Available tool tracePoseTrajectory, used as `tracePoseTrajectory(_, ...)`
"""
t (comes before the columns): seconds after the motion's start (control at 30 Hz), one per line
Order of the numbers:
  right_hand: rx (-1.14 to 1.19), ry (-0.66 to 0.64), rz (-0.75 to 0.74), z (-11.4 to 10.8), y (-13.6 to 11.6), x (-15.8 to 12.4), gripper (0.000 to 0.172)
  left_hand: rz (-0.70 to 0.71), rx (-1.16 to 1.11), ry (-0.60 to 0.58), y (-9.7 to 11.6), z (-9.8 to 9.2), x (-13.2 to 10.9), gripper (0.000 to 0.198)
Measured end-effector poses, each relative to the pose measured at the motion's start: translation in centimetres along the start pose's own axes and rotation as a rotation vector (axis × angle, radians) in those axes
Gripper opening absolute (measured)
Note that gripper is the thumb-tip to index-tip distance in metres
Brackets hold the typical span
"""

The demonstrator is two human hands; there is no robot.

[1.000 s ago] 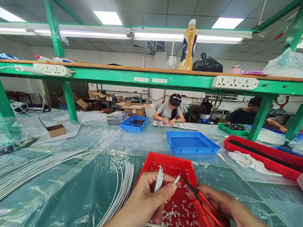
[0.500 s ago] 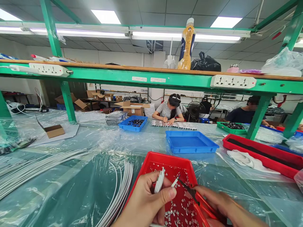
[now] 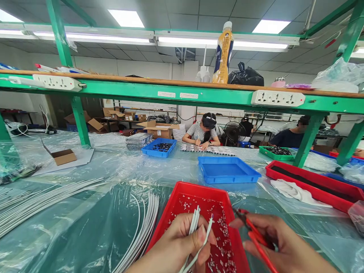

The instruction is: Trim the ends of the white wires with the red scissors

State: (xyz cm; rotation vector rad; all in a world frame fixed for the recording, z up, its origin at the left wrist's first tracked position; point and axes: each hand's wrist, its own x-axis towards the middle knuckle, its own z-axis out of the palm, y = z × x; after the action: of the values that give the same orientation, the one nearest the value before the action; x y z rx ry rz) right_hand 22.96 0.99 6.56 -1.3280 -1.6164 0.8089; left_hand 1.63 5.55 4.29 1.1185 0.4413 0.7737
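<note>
My left hand (image 3: 184, 239) is closed around several white cables (image 3: 194, 220) above a red tray (image 3: 186, 191). One cable (image 3: 207, 237) stands apart from the bunch, with coloured wire showing at its tip. My right hand (image 3: 280, 237) grips red-handled cutters (image 3: 257, 233) at the tray's right edge; their dark jaws are clear of the cables. Small pale scraps (image 3: 223, 227) lie scattered over the tray floor. Left of the tray, a curved bundle of white cables (image 3: 142, 231) rests on the plastic-covered table.
More white cables (image 3: 48, 203) lie at far left. Beyond the red tray sit a blue tray (image 3: 230, 178) and another blue tray (image 3: 159, 153) with dark parts. A long red tray (image 3: 309, 180) and white cloth (image 3: 294, 192) are at right. A green shelf beam (image 3: 170, 89) crosses ahead; co-workers sit beyond.
The cutters have moved right, away from the separate cable's tip, and my right hand's fingers have spread wider on the handles. That cable now points more upright in my left hand.
</note>
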Motion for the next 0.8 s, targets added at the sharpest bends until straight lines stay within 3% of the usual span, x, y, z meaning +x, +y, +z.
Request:
tracePoseTrajectory(0.13,0.426,0.001,0.017,3.8,-1.6,0.8,0.024,0.005,0.090,0.062,0.5,0.7,-0.6,0.039)
tracePoseTrajectory(0.27,0.448,0.111,-0.025,6.0,-2.9,1.0,0.020,-0.008,0.263,0.102,1.0,1.5,-0.9,0.044)
tracePoseTrajectory(0.47,0.433,0.351,-0.010,6.2,-3.2,1.1,0.022,0.043,0.237,0.202,0.6,1.9,-0.9,0.050)
tracePoseTrajectory(0.8,0.469,0.390,-0.008,6.2,-2.7,1.2,0.019,0.017,0.234,0.193,0.6,1.9,-0.9,0.047)
